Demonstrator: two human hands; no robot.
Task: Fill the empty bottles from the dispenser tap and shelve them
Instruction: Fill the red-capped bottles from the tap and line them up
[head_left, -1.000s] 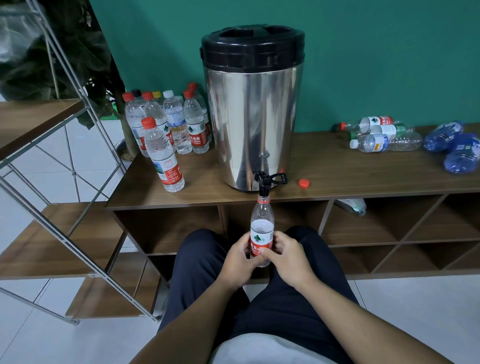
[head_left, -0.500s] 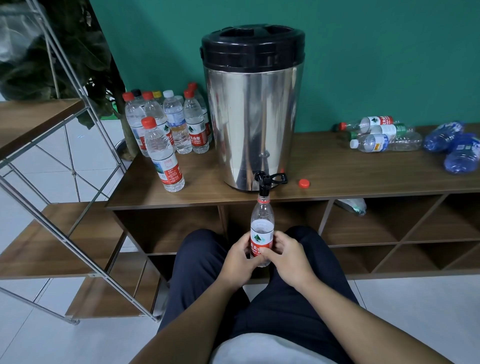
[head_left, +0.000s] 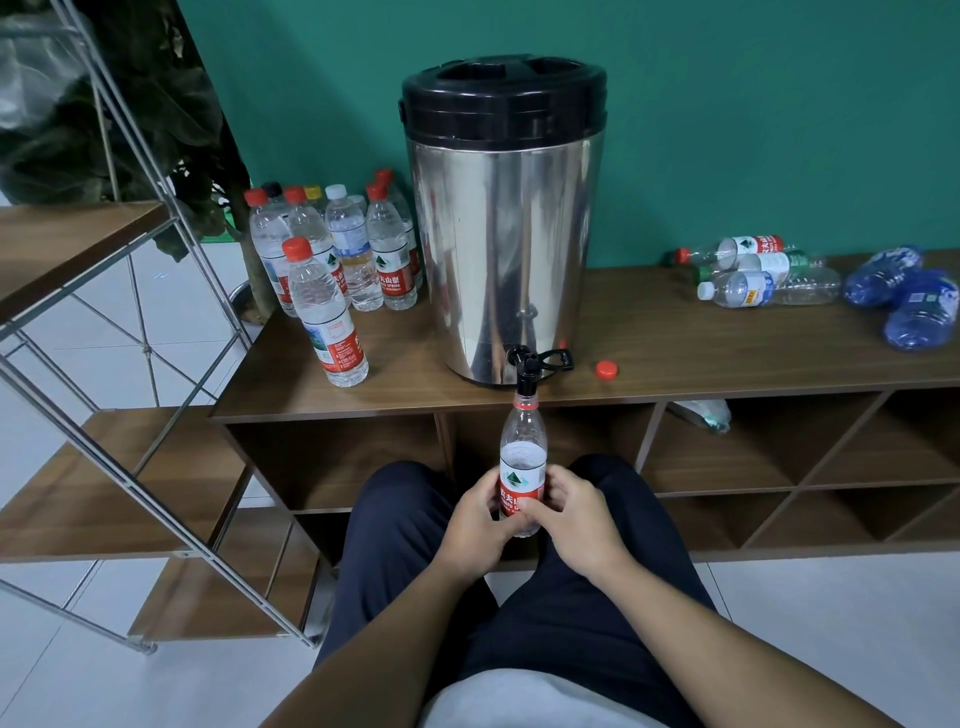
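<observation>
You have one red-labelled bottle (head_left: 522, 467) upright under the dispenser tap (head_left: 529, 371), its open neck right at the spout. Your left hand (head_left: 480, 525) and right hand (head_left: 576, 519) both wrap its lower half, fingers curled around the label, a firm two-handed grip. Water appears to reach about the top of the label, though the clear plastic makes the level hard to read, so this fill looks partway done. The bottle's red cap (head_left: 606, 370) lies loose on the counter (head_left: 675, 358) just right of the steel dispenser (head_left: 501, 249); you will need it before shelving.

Left of the dispenser stands a cluster of capped bottles (head_left: 358, 249), with one more capped bottle (head_left: 324, 317) in front; these look full. On the right of the counter lie empty bottles (head_left: 753, 273) on their sides and crushed blue bottles (head_left: 906, 301), which look like what is left. A bottle (head_left: 701, 413) lies in a cubby (head_left: 727, 452) below; whether it is filled cannot be told.
</observation>
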